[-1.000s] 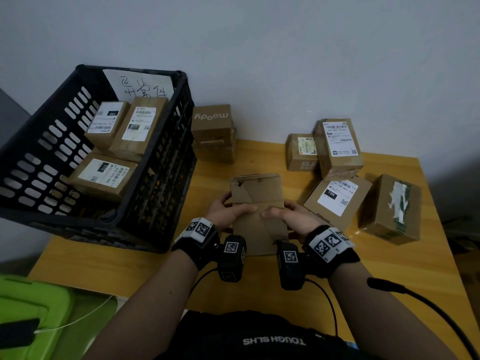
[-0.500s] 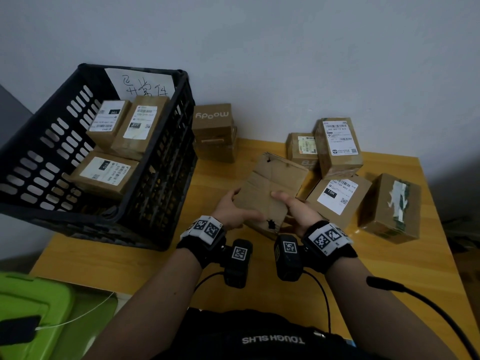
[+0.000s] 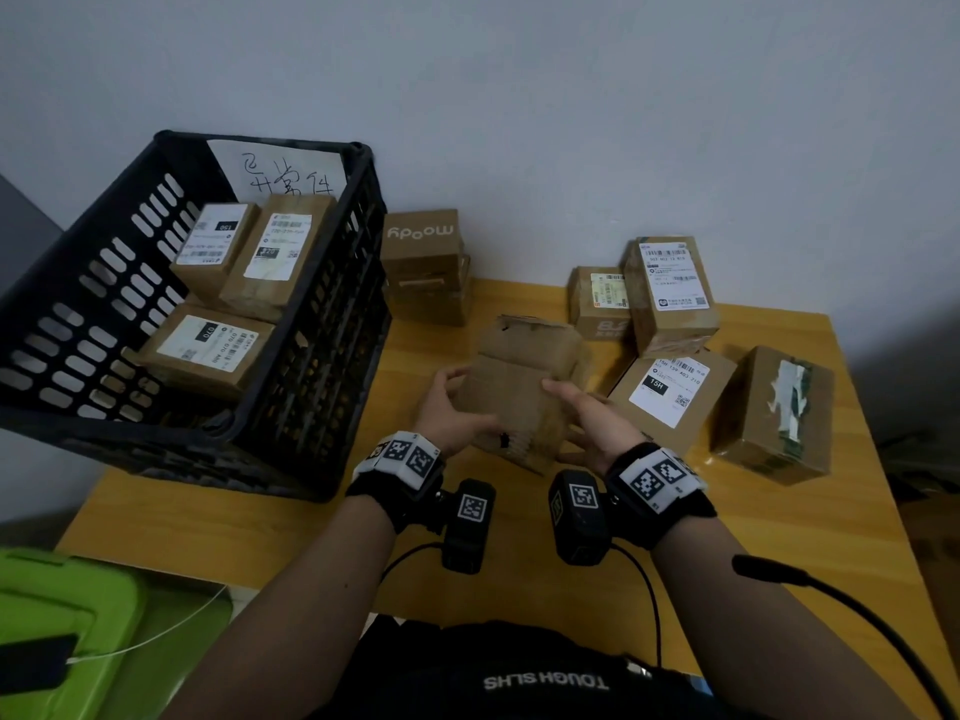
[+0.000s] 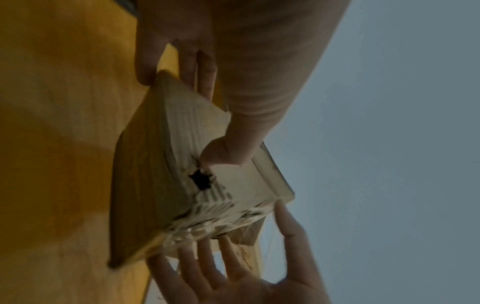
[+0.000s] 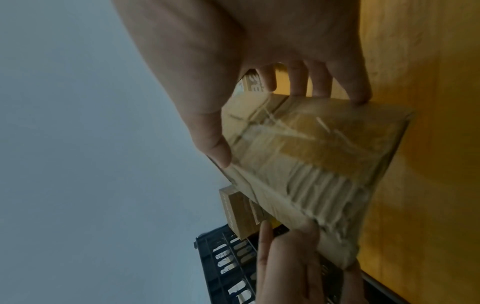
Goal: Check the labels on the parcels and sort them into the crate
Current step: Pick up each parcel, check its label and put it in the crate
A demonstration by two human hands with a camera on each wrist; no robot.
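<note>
Both hands' grip (image 3: 511, 407) holds parcel (image 3: 524, 376) above table (image 3: 779, 511), beside crate (image 3: 332, 356).

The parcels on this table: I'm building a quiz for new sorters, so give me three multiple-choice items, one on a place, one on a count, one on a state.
1. Where is the "moody" box?
A. In the crate
B. On the table beside the crate, by the wall
C. In the hands

2. How many labelled parcels show in the black crate?
A. One
B. Three
C. Six

3. How is the held parcel kept?
A. Lying flat, untouched
B. Raised off the table between both hands
C. Pinned under one elbow

Answers: 1 B, it stands just right of the crate wall. 2 B, three white labels face up inside. 3 B, the left hand and right hand grip its sides.
</note>
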